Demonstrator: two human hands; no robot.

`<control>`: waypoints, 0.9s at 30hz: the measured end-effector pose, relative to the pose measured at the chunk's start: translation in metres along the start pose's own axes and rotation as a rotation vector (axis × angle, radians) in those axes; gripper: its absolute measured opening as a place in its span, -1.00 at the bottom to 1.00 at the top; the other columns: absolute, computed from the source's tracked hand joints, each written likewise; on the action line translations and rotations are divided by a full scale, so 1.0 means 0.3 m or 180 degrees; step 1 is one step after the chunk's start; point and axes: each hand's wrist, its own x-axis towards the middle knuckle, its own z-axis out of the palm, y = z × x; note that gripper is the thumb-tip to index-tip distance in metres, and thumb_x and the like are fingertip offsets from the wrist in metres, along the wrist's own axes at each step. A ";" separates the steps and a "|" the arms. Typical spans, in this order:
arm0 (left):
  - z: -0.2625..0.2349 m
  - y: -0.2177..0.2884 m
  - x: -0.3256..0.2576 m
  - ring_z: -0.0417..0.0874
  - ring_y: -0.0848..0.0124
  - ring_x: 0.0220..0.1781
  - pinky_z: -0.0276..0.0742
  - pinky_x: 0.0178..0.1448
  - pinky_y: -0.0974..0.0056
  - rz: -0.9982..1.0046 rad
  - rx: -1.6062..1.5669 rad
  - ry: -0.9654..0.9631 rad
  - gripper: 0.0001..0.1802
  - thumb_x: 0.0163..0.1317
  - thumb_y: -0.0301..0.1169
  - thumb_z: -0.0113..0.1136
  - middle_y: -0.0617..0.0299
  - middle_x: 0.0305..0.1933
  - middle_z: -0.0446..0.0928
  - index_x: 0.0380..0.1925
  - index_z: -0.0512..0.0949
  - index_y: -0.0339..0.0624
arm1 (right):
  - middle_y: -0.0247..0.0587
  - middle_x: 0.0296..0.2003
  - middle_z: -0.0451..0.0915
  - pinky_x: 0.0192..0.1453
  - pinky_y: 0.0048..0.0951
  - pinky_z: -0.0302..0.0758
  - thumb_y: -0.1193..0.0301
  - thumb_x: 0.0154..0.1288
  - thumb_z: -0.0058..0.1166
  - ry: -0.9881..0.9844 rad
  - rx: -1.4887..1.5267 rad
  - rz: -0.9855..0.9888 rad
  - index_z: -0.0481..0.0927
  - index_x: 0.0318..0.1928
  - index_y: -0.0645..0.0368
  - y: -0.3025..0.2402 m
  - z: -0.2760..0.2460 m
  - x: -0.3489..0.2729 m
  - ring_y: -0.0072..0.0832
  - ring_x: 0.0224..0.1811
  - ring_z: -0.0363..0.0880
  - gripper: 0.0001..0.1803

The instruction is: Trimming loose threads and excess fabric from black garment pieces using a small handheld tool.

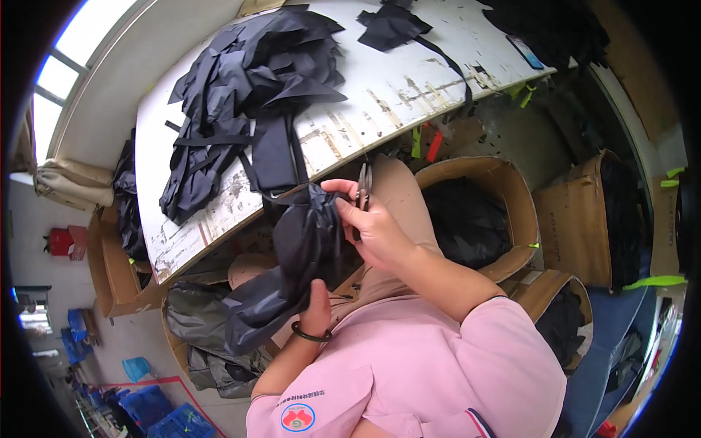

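A crumpled black fabric piece [299, 241] hangs before me at the table's near edge, over my lap. My right hand [380, 230] is closed around a pair of small dark thread snips [364, 182], blades pointing up past the fingers. Its thumb and forefinger also pinch the upper end of the fabric. Lower down, my left hand [316, 310] holds the same cloth, thumb in front and the other fingers hidden behind it. A dark bracelet [312, 334] circles the left wrist.
A large heap of black fabric pieces [255, 66] covers the left of the worn white table [336, 139], some hanging off its edge. More black cloth [394, 28] and a phone [527, 55] lie farther back. Cardboard boxes of black fabric [471, 219] stand on my right; grey-black bundles [201, 314] sit left.
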 end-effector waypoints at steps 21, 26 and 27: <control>-0.083 0.580 0.140 0.48 0.36 -0.08 0.36 0.02 0.32 0.1431 -0.0505 -0.2696 -0.84 0.21 -0.42 0.29 0.13 -0.17 0.49 -0.48 0.60 -0.26 | -0.05 -0.33 0.63 -0.27 -0.53 0.53 0.73 -0.12 0.07 -0.2674 -0.3219 -0.2097 0.66 -0.17 0.26 -0.332 0.316 -0.064 -0.33 -0.32 0.67 -0.60; -0.031 0.518 0.102 0.34 0.47 0.14 0.23 0.25 0.32 0.0714 -0.1408 -0.1719 -0.14 0.06 -0.14 0.44 0.21 0.14 0.28 0.22 0.16 -0.25 | -0.01 -0.12 0.60 0.00 -0.51 0.48 0.64 -0.32 0.28 -0.0842 -0.1298 0.0898 0.66 -0.37 0.43 -0.336 0.513 -0.229 -0.35 -0.04 0.58 -0.68; -0.033 0.547 0.076 0.34 0.49 0.16 0.25 0.24 0.33 0.0357 -0.1685 -0.1756 -0.09 0.03 -0.15 0.47 0.26 0.13 0.30 0.24 0.12 -0.25 | 0.00 -0.11 0.59 0.00 -0.49 0.48 0.65 -0.35 0.28 -0.0734 -0.1216 0.1298 0.66 -0.36 0.43 -0.338 0.555 -0.236 -0.35 -0.04 0.58 -0.66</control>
